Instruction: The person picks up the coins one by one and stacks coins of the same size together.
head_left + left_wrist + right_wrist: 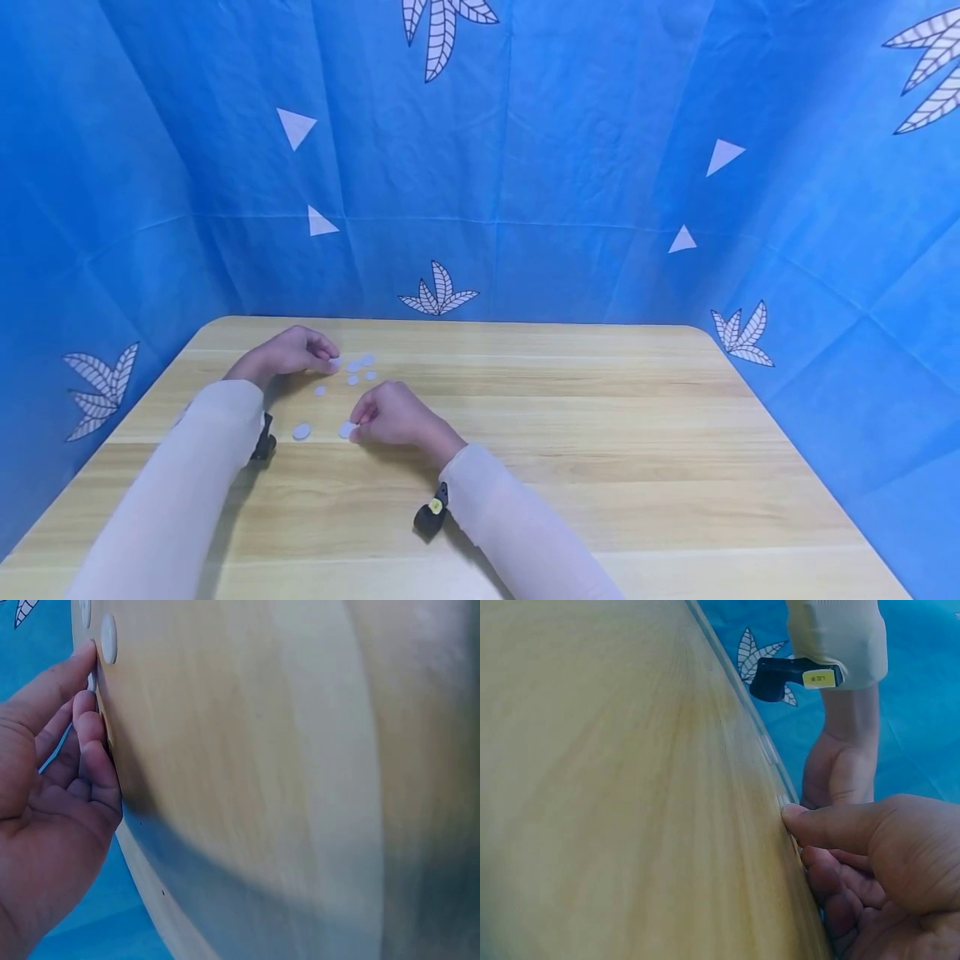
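At the far left of the table, in the head view, my left hand point(294, 350) pinches a small white disc point(335, 362) between thumb and fingers, low over the wood. The left wrist view shows this hand point(60, 772) with its other fingers curled, and another white disc point(109, 639) just beyond the thumb tip. Nearer to me, my right hand point(397, 414) holds a larger white disc point(347, 429) at its edge by thumb and fingertips. In the right wrist view, that hand's thumb point(821, 825) partly hides the disc.
Several smaller white discs point(353, 367) lie just right of the left hand. One tiny disc point(320, 390) sits between the hands, and a larger one point(302, 432) lies left of the right hand. Blue patterned cloth point(585, 167) surrounds the wooden table point(637, 467).
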Available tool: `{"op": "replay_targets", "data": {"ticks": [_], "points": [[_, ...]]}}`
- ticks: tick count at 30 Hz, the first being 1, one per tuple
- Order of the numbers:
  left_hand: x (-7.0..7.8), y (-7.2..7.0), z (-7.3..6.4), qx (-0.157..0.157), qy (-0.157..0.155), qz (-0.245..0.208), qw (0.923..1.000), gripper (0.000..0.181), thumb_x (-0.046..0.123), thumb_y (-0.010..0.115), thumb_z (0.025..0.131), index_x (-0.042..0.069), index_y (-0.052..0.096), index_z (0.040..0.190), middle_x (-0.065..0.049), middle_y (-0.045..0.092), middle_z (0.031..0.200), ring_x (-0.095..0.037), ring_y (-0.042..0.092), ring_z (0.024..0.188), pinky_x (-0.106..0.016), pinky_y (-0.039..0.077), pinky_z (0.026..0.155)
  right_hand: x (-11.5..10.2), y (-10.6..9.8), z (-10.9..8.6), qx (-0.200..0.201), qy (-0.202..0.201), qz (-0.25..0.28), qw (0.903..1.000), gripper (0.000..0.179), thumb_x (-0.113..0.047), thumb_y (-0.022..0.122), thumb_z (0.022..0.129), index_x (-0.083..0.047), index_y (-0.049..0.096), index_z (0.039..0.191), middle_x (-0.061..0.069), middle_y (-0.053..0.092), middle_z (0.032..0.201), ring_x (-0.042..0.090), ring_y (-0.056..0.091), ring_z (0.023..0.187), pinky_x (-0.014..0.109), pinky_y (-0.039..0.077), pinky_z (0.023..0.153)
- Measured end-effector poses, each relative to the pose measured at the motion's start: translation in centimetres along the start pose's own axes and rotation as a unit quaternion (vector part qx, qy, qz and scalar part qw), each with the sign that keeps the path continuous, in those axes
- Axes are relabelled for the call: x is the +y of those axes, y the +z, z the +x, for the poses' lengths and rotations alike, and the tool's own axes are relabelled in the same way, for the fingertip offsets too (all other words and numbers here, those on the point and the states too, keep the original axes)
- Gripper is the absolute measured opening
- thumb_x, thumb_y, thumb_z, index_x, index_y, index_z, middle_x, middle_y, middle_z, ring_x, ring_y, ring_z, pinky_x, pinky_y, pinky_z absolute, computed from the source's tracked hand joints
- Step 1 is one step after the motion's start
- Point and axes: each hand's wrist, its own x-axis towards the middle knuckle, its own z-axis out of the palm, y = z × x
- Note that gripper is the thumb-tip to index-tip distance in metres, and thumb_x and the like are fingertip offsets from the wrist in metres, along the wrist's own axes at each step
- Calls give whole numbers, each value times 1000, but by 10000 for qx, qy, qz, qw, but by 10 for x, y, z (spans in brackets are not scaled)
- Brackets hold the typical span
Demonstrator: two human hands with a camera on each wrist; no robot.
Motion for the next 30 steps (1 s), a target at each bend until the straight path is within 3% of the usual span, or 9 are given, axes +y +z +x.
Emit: {"op": "replay_targets", "data": {"ticks": [9,17,30], "points": [[8,-2,-3,-164,42,7,9999,44,32,74,82,4,59,112,-12,59,107,-27,49,99,-39,41,85,-2,-2,-1,6,-36,55,10000,13,-17,80,76,-14,72,85,-14,62,69,0,57,66,14,46,63],[5,-1,-1,-78,262,-22,9996,37,28,75,82,5,62,107,-10,62,104,-27,52,95,-37,42,82,-1,0,1,-10,-34,55,10000,12,-18,80,75,-14,72,84,-14,62,68,-1,57,66,13,46,63],[6,-4,-9,186,434,-681,9966,29,23,67,88,9,65,112,-10,62,110,-27,54,100,-40,42,87,-2,-2,-2,-15,37,137,9999,13,-17,80,75,-13,72,85,-13,62,70,1,57,67,15,46,63]]}}
